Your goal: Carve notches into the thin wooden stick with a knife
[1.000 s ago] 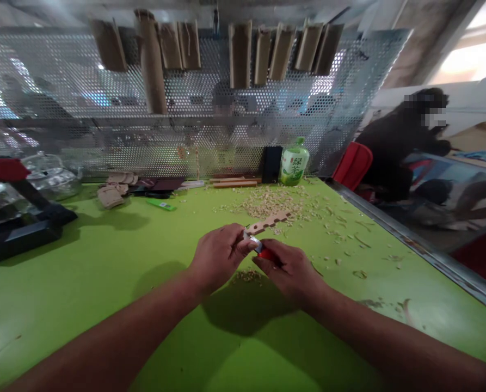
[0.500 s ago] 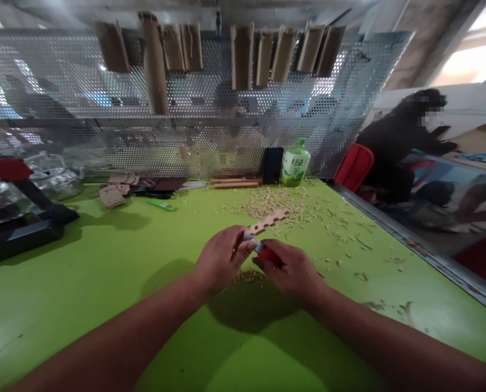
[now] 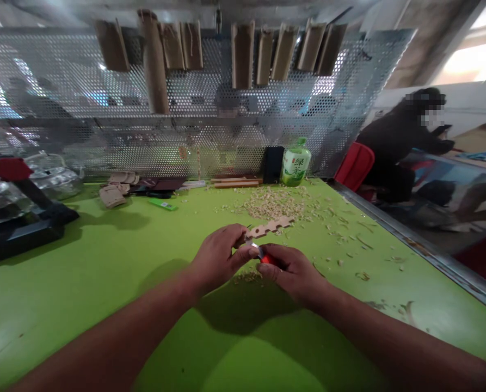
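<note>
1. Notched wooden strip: we see it held nearly level above the green table, notches along its upper edge. Its near end sits in our left hand and its far end points toward two o'clock.
2. Left hand: mostly closed, with the fingers curled around the strip's near end.
3. Right hand: mostly closed, pinching a red-handled knife. Its steel blade points toward twelve o'clock, right at the strip's held end (from here, we cannot tell whether the edge touches the wood).
4. Around the hands: a small heap of wood shavings lies at six o'clock, just below them, and a larger heap of shavings lies at twelve o'clock, beyond the strip.
5. Farther out: a green bottle of tea stands at one o'clock, against a perforated metal screen. A green lighter lies at eleven o'clock, and a seated person is at two o'clock, beyond the table's metal edge.
</note>
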